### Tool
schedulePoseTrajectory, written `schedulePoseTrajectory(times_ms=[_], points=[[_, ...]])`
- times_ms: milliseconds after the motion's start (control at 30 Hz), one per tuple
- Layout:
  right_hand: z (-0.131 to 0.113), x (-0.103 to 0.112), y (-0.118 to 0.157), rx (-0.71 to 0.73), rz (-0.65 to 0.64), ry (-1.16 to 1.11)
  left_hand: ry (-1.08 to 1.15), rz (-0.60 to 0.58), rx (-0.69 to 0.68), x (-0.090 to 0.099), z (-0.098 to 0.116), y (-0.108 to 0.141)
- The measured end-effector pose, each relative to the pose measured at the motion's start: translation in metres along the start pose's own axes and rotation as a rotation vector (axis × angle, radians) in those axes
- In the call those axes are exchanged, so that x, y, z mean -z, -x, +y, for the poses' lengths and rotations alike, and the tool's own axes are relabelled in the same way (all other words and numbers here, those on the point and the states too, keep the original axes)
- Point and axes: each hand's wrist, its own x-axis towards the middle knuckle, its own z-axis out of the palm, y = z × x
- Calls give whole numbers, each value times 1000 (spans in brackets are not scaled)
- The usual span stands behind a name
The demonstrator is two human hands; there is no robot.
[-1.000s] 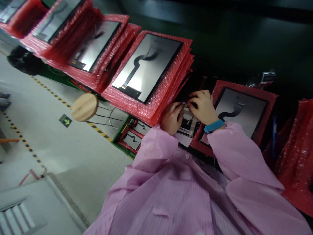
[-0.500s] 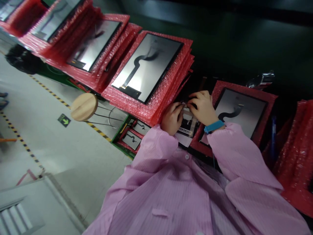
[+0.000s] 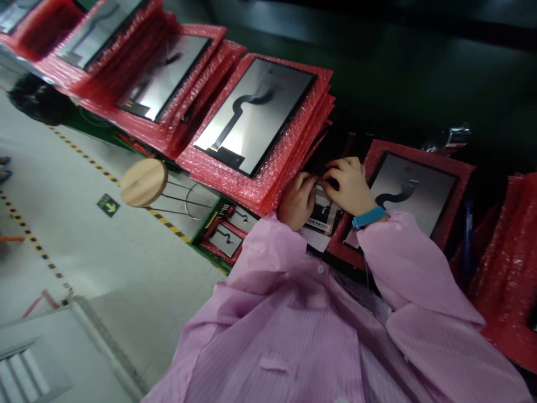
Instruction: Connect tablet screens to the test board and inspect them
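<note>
The device (image 3: 324,208) is laid on the dark worktop (image 3: 334,146), between and below the two hands, with its far end covered by the fingers. The left hand (image 3: 297,202) is curled at its left side, and the right hand (image 3: 347,184) is arched over from the right. The fingertips of both are brought close together at the far end, bent as in a pinch; whether anything small is gripped between them cannot be told. A barcode label (image 3: 319,225) is seen on the near part of the device, and a white sheet (image 3: 318,240) is exposed just in front of it. A blue band (image 3: 369,216) is worn on the right wrist.

Just to the right, a screen (image 3: 419,187) with a dark cable (image 3: 396,198) is rested on red wrap (image 3: 453,224), partly hidden by the right arm. A blue pen (image 3: 469,235) is placed beyond it, near more red wrap (image 3: 507,263). To the left, a larger stack (image 3: 289,151) of red bubble wrap is topped by another screen (image 3: 279,112). Below that stack, small screens (image 3: 225,240) are held in a green crate (image 3: 210,257), near a round stool (image 3: 144,182).
</note>
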Motion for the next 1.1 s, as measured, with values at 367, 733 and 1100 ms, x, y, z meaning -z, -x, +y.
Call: schedulePoseTrajectory(times_ms=[367,733,1100], points=[[-4,2,2,-38,-55,53,61,-50,-1,0,-5,-6],[-6,4,1,-67,-85,36,84,-44,-4,-4,-12,-24],[-7,2,0,-74,-98,31,-17,-19,-58,-13,-16,-24]])
